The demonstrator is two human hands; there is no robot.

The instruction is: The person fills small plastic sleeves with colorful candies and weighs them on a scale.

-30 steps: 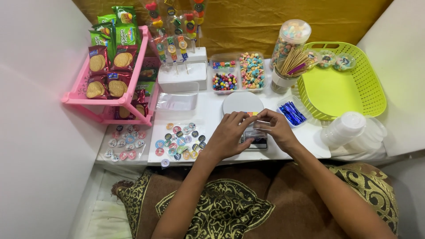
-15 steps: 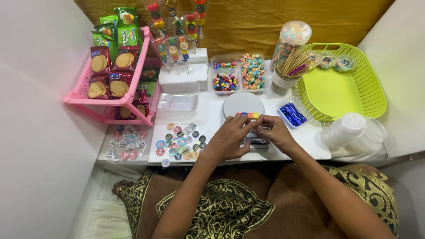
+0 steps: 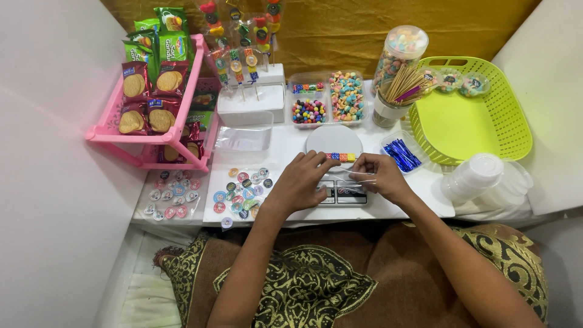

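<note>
Left hand (image 3: 300,182) over the small white digital kitchen scale (image 3: 335,159), fingers curled, grip pinching the left end of a short skewer of small coloured square candies (image 3: 340,157). Right hand (image 3: 379,176) opposite, grip pinching the right end of the same skewer together with a thin clear plastic wrapper (image 3: 355,176). Skewer level, held just above the round weighing plate, at the front centre of the white worktop (image 3: 285,143). Whether the skewer touches the plate: cannot tell.

Left of the hands, flat on the worktop: a loose cluster of small round printed stickers (image 3: 243,191). Further left, a second group of round stickers inside a clear bag (image 3: 170,197).

Behind the scale: a clear compartment tray of mixed coloured candies (image 3: 331,97). Beside it, to the left, a white foam block (image 3: 252,100) with finished candy skewers standing upright. In front of the block, an empty clear plastic box (image 3: 243,140).

Far left: a pink plastic rack (image 3: 182,97) stocked with red and green biscuit packets.

Right of the scale: a small clear tray of blue twist ties (image 3: 401,155), just beside the right hand. Behind it, a cup of wooden skewer sticks (image 3: 395,97) and a tall clear jar of pastel candies (image 3: 398,51). Far right: a lime-green perforated plastic basket (image 3: 467,121), with a stack of white plastic lids (image 3: 480,179) in front of it.
</note>
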